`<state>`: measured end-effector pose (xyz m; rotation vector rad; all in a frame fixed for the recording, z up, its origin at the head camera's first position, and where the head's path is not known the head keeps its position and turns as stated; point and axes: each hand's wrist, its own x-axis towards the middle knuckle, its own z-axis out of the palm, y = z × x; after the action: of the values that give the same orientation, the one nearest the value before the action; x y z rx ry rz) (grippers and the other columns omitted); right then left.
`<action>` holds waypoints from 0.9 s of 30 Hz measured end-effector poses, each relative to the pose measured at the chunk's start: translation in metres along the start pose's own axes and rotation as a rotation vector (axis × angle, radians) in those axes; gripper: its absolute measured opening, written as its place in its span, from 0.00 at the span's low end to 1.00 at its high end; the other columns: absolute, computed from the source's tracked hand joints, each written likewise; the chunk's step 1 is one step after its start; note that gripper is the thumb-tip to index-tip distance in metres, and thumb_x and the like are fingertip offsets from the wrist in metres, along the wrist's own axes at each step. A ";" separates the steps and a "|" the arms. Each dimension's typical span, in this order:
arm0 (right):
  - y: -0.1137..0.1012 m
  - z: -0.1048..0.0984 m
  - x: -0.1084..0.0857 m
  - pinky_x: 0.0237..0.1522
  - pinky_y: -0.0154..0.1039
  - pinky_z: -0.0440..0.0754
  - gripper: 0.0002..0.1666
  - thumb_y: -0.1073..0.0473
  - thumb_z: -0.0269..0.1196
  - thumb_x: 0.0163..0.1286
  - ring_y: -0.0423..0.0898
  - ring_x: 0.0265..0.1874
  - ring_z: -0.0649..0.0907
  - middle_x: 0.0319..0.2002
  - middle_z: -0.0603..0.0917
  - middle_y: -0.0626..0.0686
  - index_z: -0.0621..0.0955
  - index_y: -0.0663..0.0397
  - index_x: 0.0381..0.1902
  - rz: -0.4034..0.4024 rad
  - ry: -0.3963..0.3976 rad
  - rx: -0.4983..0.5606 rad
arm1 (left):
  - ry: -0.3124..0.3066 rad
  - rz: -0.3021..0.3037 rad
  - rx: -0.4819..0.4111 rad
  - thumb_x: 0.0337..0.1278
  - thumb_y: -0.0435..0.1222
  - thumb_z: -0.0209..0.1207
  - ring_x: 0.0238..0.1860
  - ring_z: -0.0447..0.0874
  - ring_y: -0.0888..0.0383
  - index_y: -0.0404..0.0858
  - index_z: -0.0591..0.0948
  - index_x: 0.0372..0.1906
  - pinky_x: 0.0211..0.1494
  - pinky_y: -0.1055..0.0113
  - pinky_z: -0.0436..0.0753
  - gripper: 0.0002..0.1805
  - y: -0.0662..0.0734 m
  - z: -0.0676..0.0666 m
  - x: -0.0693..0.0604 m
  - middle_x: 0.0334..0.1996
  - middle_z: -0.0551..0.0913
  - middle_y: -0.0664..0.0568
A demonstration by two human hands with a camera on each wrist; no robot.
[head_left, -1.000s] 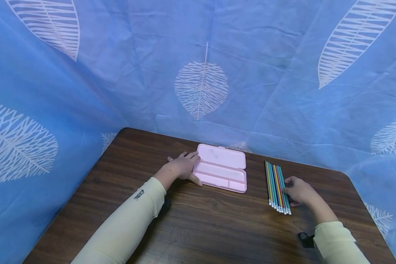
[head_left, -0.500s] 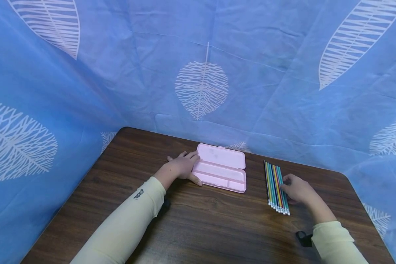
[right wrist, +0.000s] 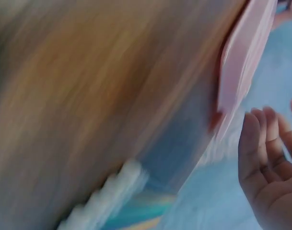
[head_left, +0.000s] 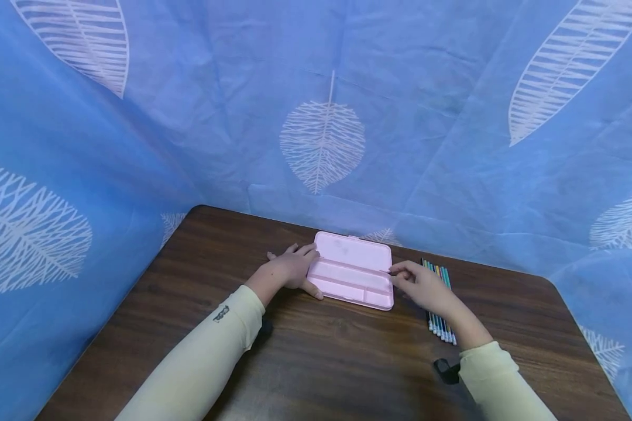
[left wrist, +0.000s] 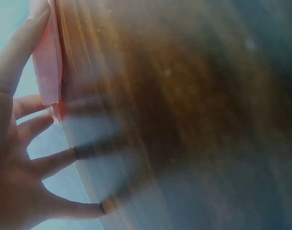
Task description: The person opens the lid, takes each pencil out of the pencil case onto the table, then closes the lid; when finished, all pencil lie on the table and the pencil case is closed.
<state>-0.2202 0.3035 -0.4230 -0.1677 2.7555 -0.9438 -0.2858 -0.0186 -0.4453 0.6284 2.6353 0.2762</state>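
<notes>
A pink pencil case (head_left: 350, 286) lies with its lid folded back near the far table edge, its compartments showing nothing inside. My left hand (head_left: 289, 268) rests at its left end, fingers spread and the thumb along the front edge; in the left wrist view the fingers (left wrist: 54, 163) are straight and spread. At the case's right end is my right hand (head_left: 421, 286), fingertips by the hinge side. Loosely bent fingers with nothing visible between them show on the right hand (right wrist: 273, 163) in the right wrist view. Under its forearm lies a row of pencils (head_left: 442, 330), partly hidden.
Dark wood-grain table (head_left: 337, 362) extends in front of the case and to both sides. A blue leaf-print cloth (head_left: 426, 146) hangs behind and beside it. White eraser ends (right wrist: 105, 196) of the pencils appear blurred in the right wrist view.
My right hand has left the right side of the pencil row and moved left over it to the pencil case. The left hand and the case stay where they were.
</notes>
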 end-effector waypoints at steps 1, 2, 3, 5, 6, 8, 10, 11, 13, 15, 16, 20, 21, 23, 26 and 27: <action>-0.006 0.005 0.003 0.37 0.40 0.85 0.21 0.55 0.61 0.83 0.45 0.36 0.83 0.43 0.87 0.58 0.81 0.62 0.65 -0.031 0.003 -0.010 | -0.001 -0.002 0.000 0.53 0.70 0.70 0.90 0.45 0.39 0.50 0.56 0.87 0.76 0.16 0.57 0.62 0.000 0.000 -0.001 0.90 0.46 0.56; -0.011 0.010 0.007 0.37 0.39 0.82 0.20 0.54 0.61 0.82 0.44 0.37 0.82 0.44 0.87 0.56 0.82 0.59 0.63 -0.051 0.006 -0.021 | -0.001 -0.003 0.001 0.53 0.70 0.70 0.90 0.45 0.39 0.51 0.56 0.87 0.76 0.16 0.57 0.62 -0.001 0.000 -0.002 0.90 0.46 0.56; -0.017 0.015 0.011 0.37 0.39 0.79 0.18 0.54 0.62 0.82 0.44 0.36 0.80 0.43 0.87 0.54 0.84 0.57 0.62 -0.067 0.012 -0.035 | 0.000 -0.004 0.000 0.53 0.70 0.70 0.90 0.45 0.39 0.51 0.56 0.87 0.76 0.16 0.57 0.62 -0.001 0.000 -0.002 0.90 0.46 0.56; -0.026 0.024 0.019 0.39 0.39 0.78 0.16 0.54 0.63 0.81 0.43 0.37 0.79 0.42 0.88 0.52 0.86 0.55 0.60 -0.095 0.014 -0.057 | 0.005 -0.005 -0.001 0.53 0.70 0.70 0.90 0.45 0.39 0.50 0.56 0.87 0.76 0.16 0.57 0.62 -0.001 0.000 -0.003 0.90 0.47 0.56; -0.030 0.028 0.022 0.40 0.39 0.77 0.16 0.55 0.63 0.81 0.43 0.37 0.79 0.42 0.88 0.51 0.86 0.54 0.59 -0.107 0.012 -0.072 | 0.006 -0.006 -0.002 0.53 0.70 0.70 0.90 0.45 0.39 0.50 0.56 0.87 0.76 0.16 0.57 0.62 -0.001 -0.001 -0.003 0.90 0.46 0.56; -0.035 0.035 0.030 0.42 0.39 0.79 0.14 0.55 0.63 0.80 0.42 0.36 0.79 0.41 0.88 0.50 0.87 0.55 0.57 -0.137 -0.008 -0.088 | 0.008 -0.008 -0.003 0.53 0.70 0.70 0.90 0.45 0.39 0.51 0.56 0.87 0.76 0.16 0.57 0.62 -0.001 -0.001 -0.004 0.90 0.46 0.56; -0.039 0.042 0.037 0.44 0.40 0.81 0.13 0.56 0.64 0.79 0.41 0.37 0.81 0.41 0.89 0.50 0.88 0.55 0.55 -0.155 -0.032 -0.098 | 0.011 -0.011 0.000 0.53 0.70 0.70 0.90 0.46 0.40 0.51 0.56 0.87 0.76 0.16 0.58 0.62 -0.001 -0.001 -0.003 0.90 0.47 0.57; -0.040 0.045 0.040 0.45 0.40 0.82 0.12 0.57 0.64 0.79 0.41 0.37 0.81 0.41 0.89 0.50 0.88 0.55 0.54 -0.162 -0.043 -0.102 | 0.013 -0.013 0.002 0.53 0.70 0.70 0.90 0.46 0.40 0.51 0.57 0.87 0.76 0.16 0.58 0.62 0.000 0.000 -0.003 0.90 0.47 0.57; -0.040 0.048 0.044 0.46 0.41 0.83 0.11 0.58 0.65 0.78 0.41 0.38 0.82 0.41 0.89 0.51 0.87 0.56 0.52 -0.174 -0.066 -0.095 | 0.019 -0.012 0.006 0.53 0.70 0.70 0.89 0.47 0.40 0.51 0.58 0.86 0.76 0.17 0.59 0.61 0.001 0.001 -0.002 0.90 0.48 0.57; -0.039 0.051 0.048 0.47 0.41 0.82 0.10 0.58 0.66 0.77 0.41 0.38 0.82 0.40 0.88 0.50 0.87 0.55 0.50 -0.167 -0.083 -0.084 | 0.020 -0.011 0.004 0.53 0.70 0.70 0.89 0.48 0.40 0.51 0.58 0.86 0.76 0.17 0.59 0.61 0.003 0.002 -0.001 0.90 0.49 0.56; -0.038 0.052 0.049 0.47 0.40 0.82 0.10 0.59 0.66 0.76 0.41 0.38 0.81 0.39 0.88 0.50 0.87 0.55 0.50 -0.170 -0.094 -0.082 | 0.018 -0.010 0.005 0.53 0.71 0.70 0.89 0.48 0.40 0.51 0.58 0.86 0.76 0.17 0.60 0.61 0.003 0.003 0.000 0.90 0.49 0.56; -0.036 0.054 0.053 0.46 0.40 0.80 0.08 0.57 0.65 0.76 0.41 0.37 0.80 0.38 0.87 0.49 0.87 0.54 0.47 -0.183 -0.132 -0.087 | 0.009 -0.011 0.011 0.52 0.72 0.70 0.89 0.48 0.41 0.51 0.58 0.86 0.76 0.17 0.60 0.62 0.004 0.006 0.000 0.90 0.48 0.57; -0.036 0.054 0.054 0.46 0.39 0.80 0.08 0.56 0.65 0.77 0.40 0.37 0.80 0.38 0.87 0.48 0.87 0.53 0.46 -0.188 -0.137 -0.092 | 0.012 -0.014 0.016 0.52 0.72 0.70 0.89 0.48 0.41 0.51 0.58 0.86 0.76 0.18 0.60 0.62 0.003 0.006 0.000 0.90 0.48 0.57; -0.036 0.054 0.056 0.45 0.39 0.79 0.08 0.56 0.64 0.78 0.40 0.36 0.79 0.38 0.87 0.48 0.88 0.52 0.45 -0.198 -0.148 -0.098 | 0.017 -0.018 0.022 0.51 0.72 0.69 0.89 0.48 0.41 0.52 0.58 0.86 0.76 0.18 0.60 0.61 0.003 0.006 0.000 0.90 0.48 0.58; -0.039 0.053 0.060 0.43 0.38 0.77 0.08 0.57 0.62 0.79 0.40 0.35 0.78 0.37 0.87 0.49 0.87 0.52 0.44 -0.218 -0.172 -0.101 | 0.025 -0.020 0.025 0.52 0.72 0.69 0.89 0.48 0.41 0.52 0.58 0.86 0.76 0.18 0.60 0.61 0.002 0.003 0.000 0.90 0.49 0.58; -0.040 0.053 0.061 0.43 0.38 0.77 0.08 0.58 0.62 0.79 0.41 0.35 0.78 0.37 0.86 0.49 0.87 0.53 0.44 -0.219 -0.182 -0.096 | 0.025 -0.020 0.024 0.52 0.72 0.69 0.89 0.48 0.41 0.52 0.58 0.86 0.76 0.18 0.60 0.61 0.001 0.002 0.000 0.90 0.49 0.58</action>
<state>-0.2650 0.2297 -0.4498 -0.5528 2.6517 -0.8009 -0.2844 -0.0174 -0.4466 0.6104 2.6712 0.2484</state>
